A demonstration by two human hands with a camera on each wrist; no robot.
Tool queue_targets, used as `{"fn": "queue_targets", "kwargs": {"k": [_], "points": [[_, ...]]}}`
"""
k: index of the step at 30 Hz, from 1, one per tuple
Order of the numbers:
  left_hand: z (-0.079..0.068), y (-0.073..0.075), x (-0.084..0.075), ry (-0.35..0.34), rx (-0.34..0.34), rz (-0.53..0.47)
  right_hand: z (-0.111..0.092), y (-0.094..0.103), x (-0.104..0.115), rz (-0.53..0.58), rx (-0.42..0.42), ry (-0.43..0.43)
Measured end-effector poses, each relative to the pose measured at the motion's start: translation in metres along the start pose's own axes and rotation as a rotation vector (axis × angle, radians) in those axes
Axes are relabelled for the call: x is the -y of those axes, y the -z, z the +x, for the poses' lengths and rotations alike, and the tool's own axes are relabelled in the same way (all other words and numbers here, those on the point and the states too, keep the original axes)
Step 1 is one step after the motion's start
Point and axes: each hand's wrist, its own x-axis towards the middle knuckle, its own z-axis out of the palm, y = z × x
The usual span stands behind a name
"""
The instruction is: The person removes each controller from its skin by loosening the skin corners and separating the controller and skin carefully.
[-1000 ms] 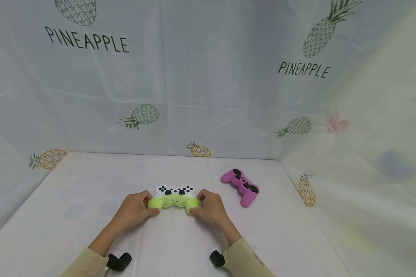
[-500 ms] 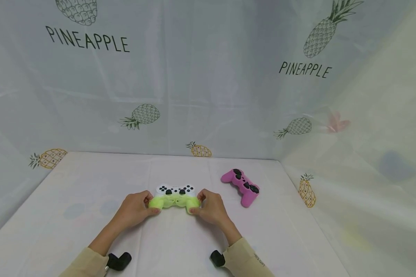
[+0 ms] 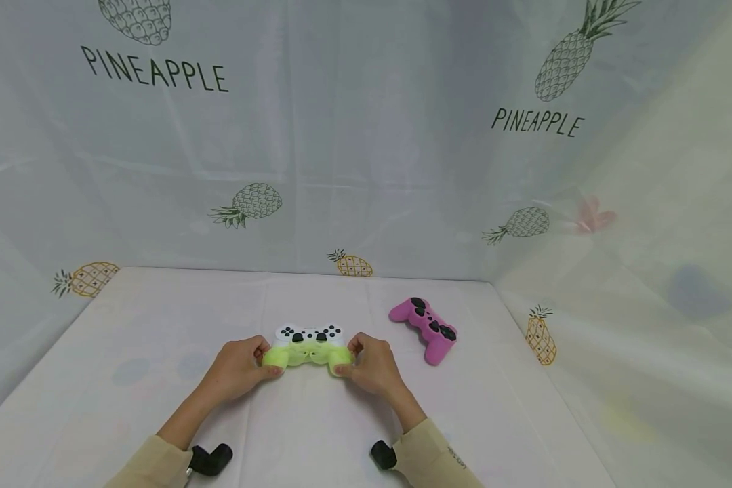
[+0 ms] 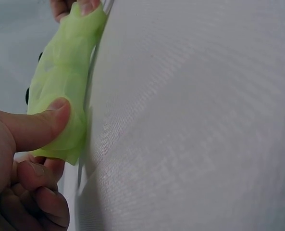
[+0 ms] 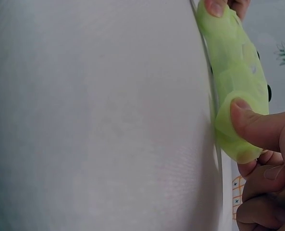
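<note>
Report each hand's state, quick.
Left hand: closed, pinching the left end of the lime-green cover on the white controller.
Right hand: closed, pinching the cover's right end.

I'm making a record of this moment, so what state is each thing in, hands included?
Green cover: over the lower part only of the white controller.
White controller: partly covered, upper face bare.
Pink controller: lying face up at an angle, untouched.
Left hand: pinching the green cover's left end.
Right hand: pinching its right end.
White tablecloth: spread out, lightly creased.
</note>
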Motion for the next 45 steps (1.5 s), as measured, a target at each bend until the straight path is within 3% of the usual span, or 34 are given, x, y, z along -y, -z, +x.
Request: {"fn": "queue_targets", "kwargs": {"k": [23, 45], "points": [[0.0051, -0.0036, 0.0011, 0.034, 0.001, 0.009, 0.0021, -0.0003, -0.0011, 0.001, -0.031, 0.007], [0.0078, -0.0039, 0.0011, 0.01, -0.009, 0.015, 0.0055, -0.0016, -0.001, 0.021, -0.049, -0.005]]}}
